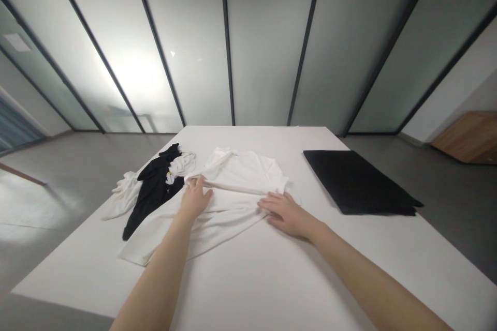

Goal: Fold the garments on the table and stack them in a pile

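Note:
A white shirt (243, 171) lies spread across the middle of the table, with a crosswise fold and wrinkles in it. One loose part of it reaches toward the near left. My left hand (195, 197) rests on the left end of the fold, its thumb apart from the fingers. On the right side of the shirt lies my right hand (285, 212), palm down with fingers stretched over the cloth. Neither hand visibly lifts the fabric.
Black clothing (155, 186) and crumpled white clothing (128, 194) lie in a heap at the left table edge. Flat black sheets or folded cloth (353, 181) lie on the right. The white table (248, 289) stands before frosted glass panels (267, 41).

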